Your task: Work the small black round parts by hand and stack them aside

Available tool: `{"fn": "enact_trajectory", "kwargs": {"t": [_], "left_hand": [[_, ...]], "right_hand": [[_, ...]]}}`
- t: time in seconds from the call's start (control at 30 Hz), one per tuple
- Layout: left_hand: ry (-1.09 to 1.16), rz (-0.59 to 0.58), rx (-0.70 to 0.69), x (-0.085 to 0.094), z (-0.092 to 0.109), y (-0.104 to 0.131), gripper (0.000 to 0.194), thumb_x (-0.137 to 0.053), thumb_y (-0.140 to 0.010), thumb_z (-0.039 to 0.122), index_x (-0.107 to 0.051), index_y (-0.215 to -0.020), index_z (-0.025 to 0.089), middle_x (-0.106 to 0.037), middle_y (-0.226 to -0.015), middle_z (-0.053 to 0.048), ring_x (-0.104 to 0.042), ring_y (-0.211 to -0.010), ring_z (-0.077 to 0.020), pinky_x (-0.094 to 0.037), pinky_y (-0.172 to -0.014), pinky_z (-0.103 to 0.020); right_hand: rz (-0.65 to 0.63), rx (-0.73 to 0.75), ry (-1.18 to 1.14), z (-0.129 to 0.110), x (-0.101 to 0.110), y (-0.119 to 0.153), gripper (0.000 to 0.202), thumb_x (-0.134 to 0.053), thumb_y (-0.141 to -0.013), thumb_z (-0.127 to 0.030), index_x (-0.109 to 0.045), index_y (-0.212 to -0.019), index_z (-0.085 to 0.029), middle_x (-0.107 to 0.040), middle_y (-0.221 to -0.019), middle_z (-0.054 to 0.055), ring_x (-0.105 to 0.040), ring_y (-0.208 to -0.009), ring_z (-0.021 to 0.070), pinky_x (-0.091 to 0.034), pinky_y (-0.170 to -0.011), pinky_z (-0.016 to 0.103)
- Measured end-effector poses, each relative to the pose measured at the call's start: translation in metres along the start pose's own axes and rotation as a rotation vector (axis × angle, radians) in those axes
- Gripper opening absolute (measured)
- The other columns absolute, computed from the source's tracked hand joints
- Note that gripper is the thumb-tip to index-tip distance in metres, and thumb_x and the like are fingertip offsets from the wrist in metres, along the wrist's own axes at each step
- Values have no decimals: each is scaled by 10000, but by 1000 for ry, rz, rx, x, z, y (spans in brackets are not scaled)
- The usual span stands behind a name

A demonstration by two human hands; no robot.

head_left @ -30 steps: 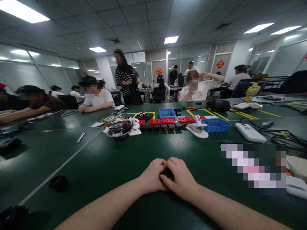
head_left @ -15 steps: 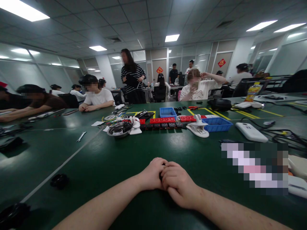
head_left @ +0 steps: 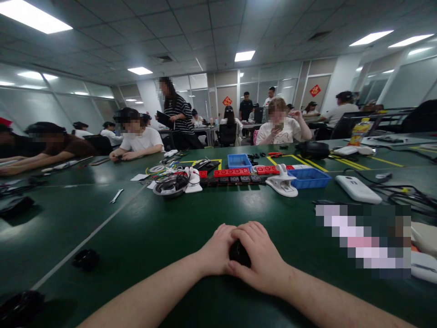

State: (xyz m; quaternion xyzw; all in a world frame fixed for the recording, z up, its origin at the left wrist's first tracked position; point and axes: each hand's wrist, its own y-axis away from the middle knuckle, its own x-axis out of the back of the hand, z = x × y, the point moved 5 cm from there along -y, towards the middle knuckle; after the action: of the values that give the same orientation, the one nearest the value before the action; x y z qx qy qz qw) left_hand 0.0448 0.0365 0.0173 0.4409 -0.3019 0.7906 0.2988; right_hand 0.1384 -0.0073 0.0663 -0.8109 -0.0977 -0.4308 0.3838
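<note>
A glossy black rounded object [head_left: 240, 254] sits between my two hands just over the green table, and its exact kind cannot be made out. My left hand [head_left: 215, 251] is closed around its left side, fingers mostly hidden. Over the top and right side curls my right hand [head_left: 264, 262], thumb bent in below and fingers arched above. The fingertips of both hands meet at the far side of the object. To the left, a black ring-shaped piece [head_left: 86, 259] and a larger black one [head_left: 22, 307] lie on the table.
Across the green table [head_left: 164, 228] stand red-and-black socket strips [head_left: 231, 171], a metal bowl of cables [head_left: 170, 187], a white clamp [head_left: 282, 182] and a blue tray [head_left: 310, 178]. A wrench [head_left: 116, 196] lies left, a white device [head_left: 358, 188] right. Several people sit or stand beyond.
My right hand has shifted its hold: its fingers have lifted and arched, and its thumb has opened away, baring more of the black object. My left hand stays nearly in place.
</note>
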Motion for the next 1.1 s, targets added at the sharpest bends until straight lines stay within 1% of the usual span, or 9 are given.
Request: {"fn": "enact_trajectory", "kwargs": {"t": [0.07, 0.17, 0.27, 0.4, 0.57, 0.7, 0.77, 0.97, 1.1], "left_hand": [[-10, 10, 21, 1, 3, 0, 678, -690, -541, 469, -451, -1119, 208, -501, -1117, -69, -439, -1063, -265, -185, -1026, -504], [-25, 46, 54, 2, 8, 0, 770, -702, -491, 504, -423, -1142, 202, -509, -1100, -69, -446, -1059, -267, -142, -1041, -522], [-35, 57, 81, 1, 10, 0, 695, -701, -515, 482, -454, -1106, 212, -533, -1047, -55, -473, -1016, -247, -144, -1043, -515], [-23, 65, 87, 3, 8, 0, 577, -714, -530, 405, -501, -1030, 210, -544, -991, -39, -492, -969, -219, -175, -1040, -479], [30, 43, 77, 3, 3, -1, 541, -722, -524, 383, -523, -993, 203, -544, -1004, -36, -490, -971, -224, -178, -1032, -477], [60, 46, 65, 3, 0, -3, 417, -714, -534, 325, -550, -887, 177, -545, -974, -49, -492, -938, -232, -346, -926, -402], [72, 32, 53, 3, -1, -4, 390, -711, -532, 289, -555, -871, 175, -544, -965, -48, -490, -924, -229, -392, -864, -359], [73, -27, 12, 1, -3, -5, 458, -722, -502, 249, -556, -924, 184, -542, -946, -24, -494, -916, -225, -367, -884, -360], [62, -72, -42, -2, -4, -6, 460, -735, -502, 268, -583, -932, 210, -531, -1011, -18, -478, -968, -234, -307, -943, -385]], "right_hand": [[-41, -104, 82, 6, -3, -2, 361, -588, -679, -422, -517, -916, -159, -544, -896, 69, -465, -850, 224, -330, -827, 415], [-97, -232, 201, 13, -8, -2, 299, -588, -700, -419, -526, -845, -165, -545, -861, 64, -473, -836, 233, -327, -808, 420], [-149, -304, 244, 17, -13, -1, 234, -557, -735, -387, -519, -803, -167, -541, -843, 65, -485, -806, 226, -349, -754, 392], [-177, -313, 234, 18, -16, 0, 216, -551, -742, -375, -511, -793, -169, -536, -821, 52, -492, -775, 210, -361, -712, 362], [-166, -224, 204, 16, -14, -1, 151, -553, -726, -310, -513, -772, -172, -533, -800, 41, -479, -764, 195, -353, -710, 351], [-175, -116, 123, 12, -15, -1, 126, -497, -699, -204, -519, -820, -175, -524, -822, 40, -460, -786, 185, -350, -727, 342], [-169, -51, 74, 9, -16, -1, 156, -460, -672, -162, -515, -818, -174, -523, -831, 42, -451, -794, 181, -348, -738, 342], [-100, 108, -100, 1, -14, 3, 197, -395, -569, -109, -503, -723, -166, -527, -768, 43, -453, -761, 174, -357, -725, 344], [-45, 243, -190, -8, -14, 5, 151, -372, -617, -99, -499, -647, -174, -532, -673, 30, -470, -728, 164, -373, -765, 344]]}}
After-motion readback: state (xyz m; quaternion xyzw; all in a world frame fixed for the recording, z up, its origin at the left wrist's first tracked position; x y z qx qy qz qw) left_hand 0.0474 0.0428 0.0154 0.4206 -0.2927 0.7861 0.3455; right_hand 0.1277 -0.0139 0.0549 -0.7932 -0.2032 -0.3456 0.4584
